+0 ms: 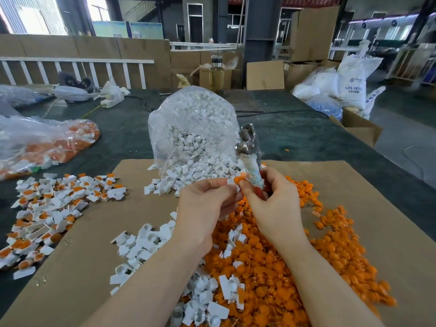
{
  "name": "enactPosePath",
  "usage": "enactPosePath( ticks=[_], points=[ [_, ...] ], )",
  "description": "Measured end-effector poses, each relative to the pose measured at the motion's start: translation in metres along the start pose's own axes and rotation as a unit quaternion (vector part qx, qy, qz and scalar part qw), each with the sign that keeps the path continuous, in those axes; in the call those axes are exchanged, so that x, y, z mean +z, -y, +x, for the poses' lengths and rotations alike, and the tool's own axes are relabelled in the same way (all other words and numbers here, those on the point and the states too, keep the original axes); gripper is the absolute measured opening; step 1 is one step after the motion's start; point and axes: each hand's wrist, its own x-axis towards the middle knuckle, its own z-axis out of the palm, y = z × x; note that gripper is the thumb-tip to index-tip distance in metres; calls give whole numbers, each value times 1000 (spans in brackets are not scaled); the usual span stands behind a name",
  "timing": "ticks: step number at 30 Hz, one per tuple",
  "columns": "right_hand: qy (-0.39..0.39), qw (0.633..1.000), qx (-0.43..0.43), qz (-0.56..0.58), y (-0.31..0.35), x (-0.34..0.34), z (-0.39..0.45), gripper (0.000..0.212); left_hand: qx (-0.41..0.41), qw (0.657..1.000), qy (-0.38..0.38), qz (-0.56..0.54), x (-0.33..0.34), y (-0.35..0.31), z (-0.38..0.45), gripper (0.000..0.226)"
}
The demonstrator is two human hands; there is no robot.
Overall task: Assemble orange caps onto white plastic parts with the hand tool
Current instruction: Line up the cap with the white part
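My left hand (203, 208) pinches a small white plastic part (232, 184) between thumb and fingers. An orange cap (239, 179) sits against that part, pinched by the thumb and forefinger of my right hand (271, 199). The same right hand also grips the taped handles of the metal hand tool (247, 147), whose jaws point up and away. Both hands meet above a heap of loose orange caps (295, 267). Loose white parts (146, 246) lie below my left hand.
A clear bag of white parts (195, 128) stands behind the hands. Assembled white-and-orange pieces (52, 208) are piled at the left. Another bag with orange pieces (47, 142) lies far left. A brown cardboard sheet (94, 244) covers the dark table; a bottle (216, 72) stands at the back.
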Motion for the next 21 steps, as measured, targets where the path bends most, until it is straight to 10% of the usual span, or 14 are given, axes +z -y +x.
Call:
enactPosePath(
  ticks=[21],
  points=[
    [9,994,68,-87,-14,-6,6,10,52,995,-23,86,-6,1,6,21]
  ],
)
